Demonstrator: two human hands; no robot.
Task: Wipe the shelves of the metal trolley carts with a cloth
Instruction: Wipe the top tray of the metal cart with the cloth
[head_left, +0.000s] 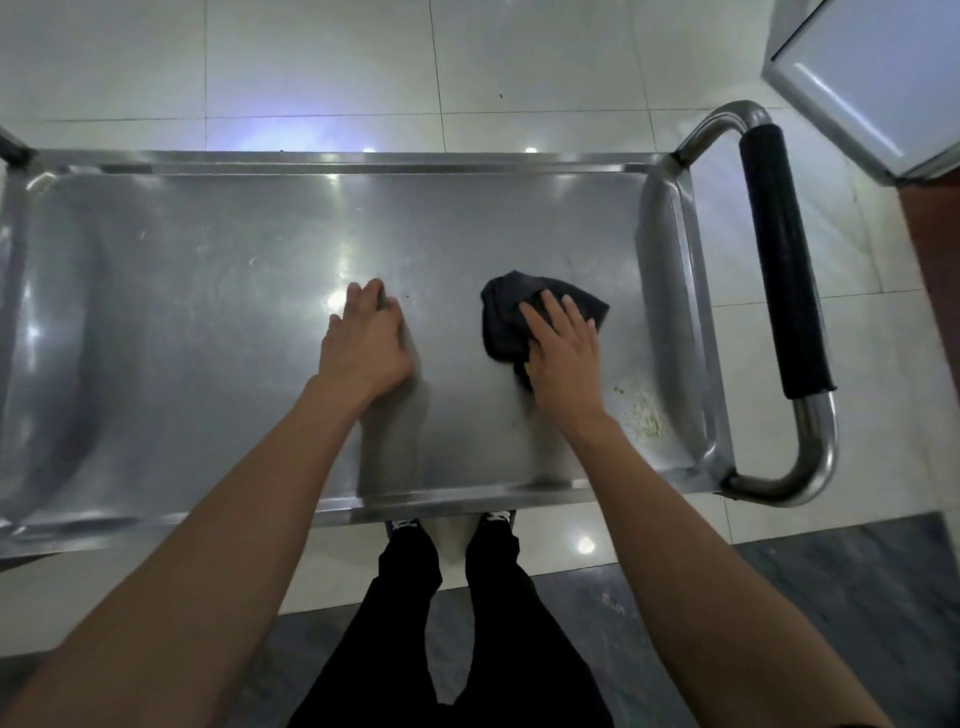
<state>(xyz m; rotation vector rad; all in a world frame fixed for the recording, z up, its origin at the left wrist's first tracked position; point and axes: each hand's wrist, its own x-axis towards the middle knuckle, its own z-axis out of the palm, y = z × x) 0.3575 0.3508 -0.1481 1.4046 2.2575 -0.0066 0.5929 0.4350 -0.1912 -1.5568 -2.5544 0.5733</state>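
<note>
Trolley top shelf (218, 322) fills most of the view, stainless, raised rim all round, standing on a pale tiled floor (322, 67). Push handle (779, 260) with a black grip is at the right end. Left hand (363, 338) rests bare on the shelf near the middle, fingers (366, 291) curled down, holding nothing. Right hand (563, 345) lies flat on a dark cloth (511, 312), fingers spread, pressing it onto the shelf right of centre, not gripping. Crumbs or residue (644, 415) sit on the shelf just right of the right wrist, near the front right corner.
</note>
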